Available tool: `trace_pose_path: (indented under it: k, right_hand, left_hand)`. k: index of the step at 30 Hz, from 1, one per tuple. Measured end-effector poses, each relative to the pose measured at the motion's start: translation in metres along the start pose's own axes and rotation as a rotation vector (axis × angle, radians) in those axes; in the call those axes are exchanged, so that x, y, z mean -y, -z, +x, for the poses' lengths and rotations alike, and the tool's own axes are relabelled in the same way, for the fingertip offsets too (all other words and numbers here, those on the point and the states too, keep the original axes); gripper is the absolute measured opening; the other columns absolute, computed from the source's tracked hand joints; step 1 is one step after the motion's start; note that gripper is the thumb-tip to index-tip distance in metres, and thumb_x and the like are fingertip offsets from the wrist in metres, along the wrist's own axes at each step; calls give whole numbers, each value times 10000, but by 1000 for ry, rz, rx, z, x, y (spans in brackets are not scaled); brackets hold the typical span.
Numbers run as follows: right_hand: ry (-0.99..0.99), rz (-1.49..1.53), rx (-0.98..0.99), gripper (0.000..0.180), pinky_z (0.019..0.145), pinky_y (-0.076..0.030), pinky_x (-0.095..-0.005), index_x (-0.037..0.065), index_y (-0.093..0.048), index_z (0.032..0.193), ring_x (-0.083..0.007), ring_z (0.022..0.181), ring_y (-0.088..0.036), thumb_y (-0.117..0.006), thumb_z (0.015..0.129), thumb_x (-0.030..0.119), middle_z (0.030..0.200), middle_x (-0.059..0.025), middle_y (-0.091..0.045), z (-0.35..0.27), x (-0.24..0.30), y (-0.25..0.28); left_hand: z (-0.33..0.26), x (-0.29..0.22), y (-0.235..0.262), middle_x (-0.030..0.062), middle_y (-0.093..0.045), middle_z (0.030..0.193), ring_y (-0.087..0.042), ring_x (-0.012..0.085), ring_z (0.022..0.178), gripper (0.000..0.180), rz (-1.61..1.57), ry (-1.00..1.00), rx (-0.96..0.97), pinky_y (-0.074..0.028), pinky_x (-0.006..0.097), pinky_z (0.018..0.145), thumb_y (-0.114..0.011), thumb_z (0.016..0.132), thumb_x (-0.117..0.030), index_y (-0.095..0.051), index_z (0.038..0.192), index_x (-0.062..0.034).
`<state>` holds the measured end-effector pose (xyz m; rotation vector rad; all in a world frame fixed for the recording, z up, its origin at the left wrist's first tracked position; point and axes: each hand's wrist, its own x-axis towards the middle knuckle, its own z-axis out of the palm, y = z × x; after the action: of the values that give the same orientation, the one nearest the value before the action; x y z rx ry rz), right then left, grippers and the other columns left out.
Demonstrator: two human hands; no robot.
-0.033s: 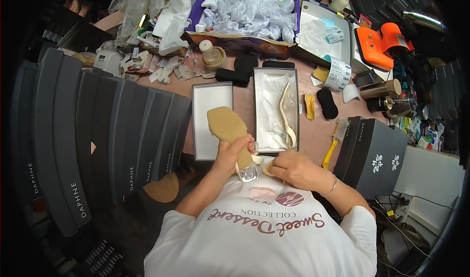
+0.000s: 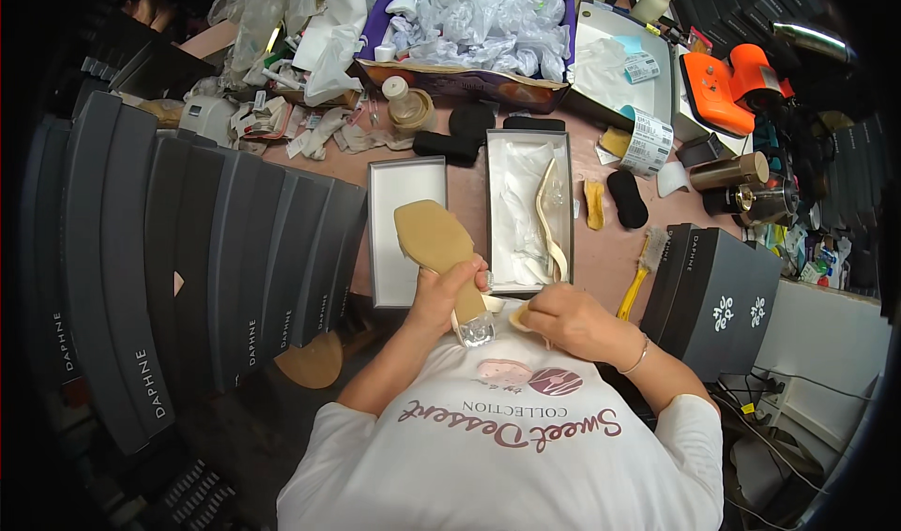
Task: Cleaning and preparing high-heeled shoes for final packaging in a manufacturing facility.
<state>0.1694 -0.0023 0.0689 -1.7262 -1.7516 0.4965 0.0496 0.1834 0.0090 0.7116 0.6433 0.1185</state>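
My left hand (image 2: 452,292) is closed around the waist of a shoe (image 2: 434,235), whose tan sole faces up. Clear plastic wraps its heel end (image 2: 476,329), close to my shirt. To the right of it, my right hand (image 2: 572,320) pinches a small pale yellow pad (image 2: 519,318), partly hidden by the fingers and apart from the sole. Beyond my hands, an open shoe box (image 2: 511,193) lined with white tissue holds a cream shoe (image 2: 543,203) on its side. An open grey-edged box part (image 2: 408,179), white inside, lies to its left.
Dark shoe boxes (image 2: 206,250) stand in a row at left; more boxes (image 2: 723,296) are at right beside a yellow-handled brush (image 2: 633,292). A yellow sponge piece (image 2: 594,204) and a black pad (image 2: 627,200) lie nearby. At the back is a purple bin (image 2: 469,83) of crumpled plastic.
My right hand has shifted slightly away from my body with the pale yellow pad. The shoe in my left hand has moved very slightly; the boxes stay put.
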Motion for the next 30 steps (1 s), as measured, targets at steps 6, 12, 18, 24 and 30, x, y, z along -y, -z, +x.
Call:
trace_pose_path:
  k: [6,12,18,24,30]
  right_hand:
    - [-207,9,-525,297,629,-467,-349,23,-608,921,-274,731,-568,-696,648,-50,849,-109,-574,30,5,35]
    - [-253,-21,-584,289,608,-477,-332,25,-615,911,-255,714,-593,-740,653,-14,853,-99,-580,15,1,11]
    - [-90,-92,-602,293,574,-459,-315,35,-631,941,-229,664,-564,-746,672,19,855,-90,-563,22,11,9]
    - [70,-221,-487,291,561,-445,-339,77,-627,967,-215,634,-522,-691,731,234,842,-65,-546,49,23,2]
    - [78,-304,-220,307,470,-439,-310,94,-574,1033,-172,554,-545,-654,745,164,705,-20,-531,55,11,8]
  left_hand:
    - [-2,-5,-4,97,-583,930,-598,152,771,860,142,-72,236,-529,294,680,-641,821,5,-131,1498,-138]
    - [-11,-19,-14,91,-582,959,-591,143,862,913,296,-134,395,-526,286,745,-666,804,32,-101,1503,-130]
    - [-12,-13,-17,101,-530,1179,-562,159,996,905,356,-102,447,-492,304,853,-703,788,14,-143,1492,-89]
    - [-6,-5,-8,110,-275,1501,-351,207,1322,976,529,-338,576,-294,346,1094,-801,723,-89,-183,1479,-56]
    - [-11,-7,-20,119,-459,1348,-466,188,1214,697,790,-255,510,-395,336,998,-742,748,-28,-397,1354,-41]
